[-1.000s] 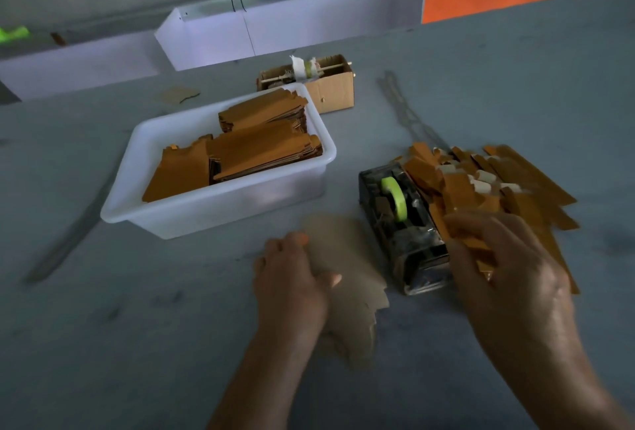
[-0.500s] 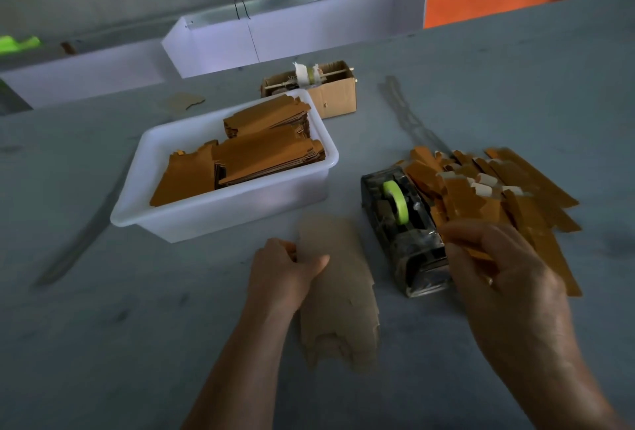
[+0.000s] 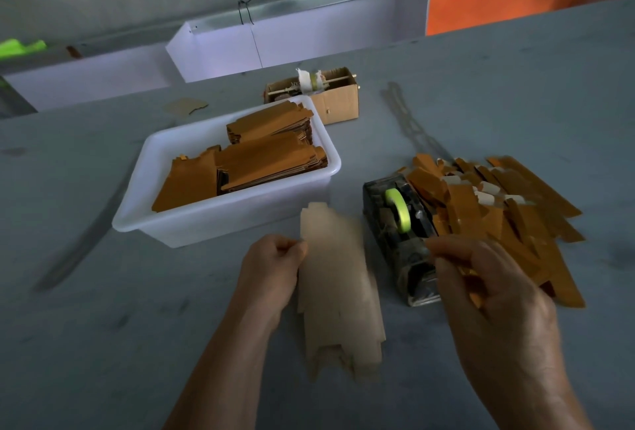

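Pale cardboard blank (image 3: 338, 285) lies on the tabletop (image 3: 103, 326) just left of the tape dispenser (image 3: 398, 227), its long axis running away from me. My left hand (image 3: 271, 275) pinches its left edge. My right hand (image 3: 494, 295), at the dispenser's near end, has its fingers curled on an orange strip (image 3: 475, 297). The strip pile (image 3: 508, 209) lies to the dispenser's right, the white tub (image 3: 206, 223) to its far left.

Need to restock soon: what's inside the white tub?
Stacks of flat orange-brown cardboard pieces lie in the white tub, one pile leaning at the left. The floor beneath them is hidden.
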`<state>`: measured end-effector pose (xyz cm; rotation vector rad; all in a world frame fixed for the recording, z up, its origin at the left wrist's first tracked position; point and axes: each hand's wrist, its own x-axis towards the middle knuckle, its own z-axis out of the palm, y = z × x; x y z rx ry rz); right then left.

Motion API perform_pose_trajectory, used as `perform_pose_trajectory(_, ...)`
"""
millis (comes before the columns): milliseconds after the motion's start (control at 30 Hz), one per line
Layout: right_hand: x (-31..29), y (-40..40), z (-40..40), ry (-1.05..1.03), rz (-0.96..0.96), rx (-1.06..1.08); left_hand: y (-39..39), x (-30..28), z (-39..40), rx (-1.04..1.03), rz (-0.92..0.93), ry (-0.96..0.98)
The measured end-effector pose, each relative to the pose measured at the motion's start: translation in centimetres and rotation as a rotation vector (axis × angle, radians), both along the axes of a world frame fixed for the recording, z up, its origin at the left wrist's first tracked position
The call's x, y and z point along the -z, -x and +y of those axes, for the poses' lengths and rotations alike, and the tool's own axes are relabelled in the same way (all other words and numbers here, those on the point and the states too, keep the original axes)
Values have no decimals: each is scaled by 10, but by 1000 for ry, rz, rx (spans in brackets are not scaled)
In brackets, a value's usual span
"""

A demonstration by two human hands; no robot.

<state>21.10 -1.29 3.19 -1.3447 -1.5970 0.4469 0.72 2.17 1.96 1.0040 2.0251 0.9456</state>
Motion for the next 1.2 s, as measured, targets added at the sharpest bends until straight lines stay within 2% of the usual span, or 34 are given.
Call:
perform_pose_trajectory(67, 3, 4, -3, 50, 58, -62, -1, -6, -4, -16, -40, -64)
perform_pose_trajectory(200, 10, 19, -10, 279, 154, -166, -5, -12, -14, -3, -118, -124)
perform_pose_trajectory(433, 24, 36, -8, 438, -69, -215, -10, -5, -21, -20, -232, -47)
perform_pose_trajectory(533, 28, 41, -8, 468, -74, -199, -15, -4, -23, -37, -261, -57)
perform_pose_trajectory(733, 32, 44, -6, 544, 139, -135, -20, 1, -30, -13, -127, -196)
perform_pose_trajectory(900, 31, 47, -8, 583, 281, -119, -18, -2, -33, -12, 35, -214)
perform_pose_trajectory(1067, 33, 44, -10, 606, 361, -190, -21, -13, -40, 37, 224, -240)
perform_pose_trajectory(1100, 32, 43, -11, 616, 419, -217, -22, -15, -41, 43, 181, -244)
perform_pose_trajectory(1200, 27, 38, -11, 720, 712, -325, -24, -23, -43, 80, -97, -149)
